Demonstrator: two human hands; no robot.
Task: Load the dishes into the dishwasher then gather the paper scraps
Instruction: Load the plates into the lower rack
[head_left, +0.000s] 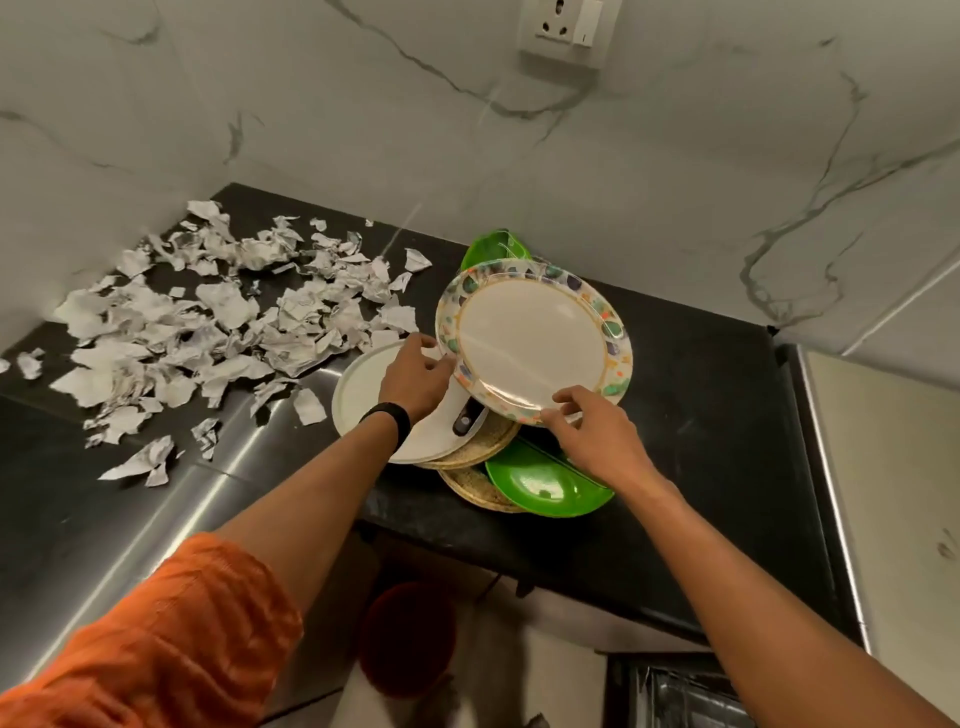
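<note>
1. Paper scraps (208, 332): untouched, spread over the left of the worktop (701, 415). The heap runs up to the dish pile. Gathering not started.
2. White plate (358, 395): flat on the worktop, just right of the scraps, under my wrist. Not loaded.
3. My left hand (415, 376): fingers curled on the left rim of the patterned plate (530, 338).
4. Patterned plate: tilted, raised above the pile, held between both hands. Looks like the first dish to go, so loading has barely begun.
5. My right hand (597, 436): pinches the near rim of the same plate.
6. Under it: a dark handle (467, 418), can't tell of what. Also speckled tan plates (478, 488) and a green plate (545, 486), overlapping. A green dish (493, 247) sits behind. All left to load.
7. Bottom right: a dark opening (680, 696), maybe the dishwasher, can't tell.
8. In the way: the loose stack may slide when I lift, and nearby scraps could get dragged along.
</note>
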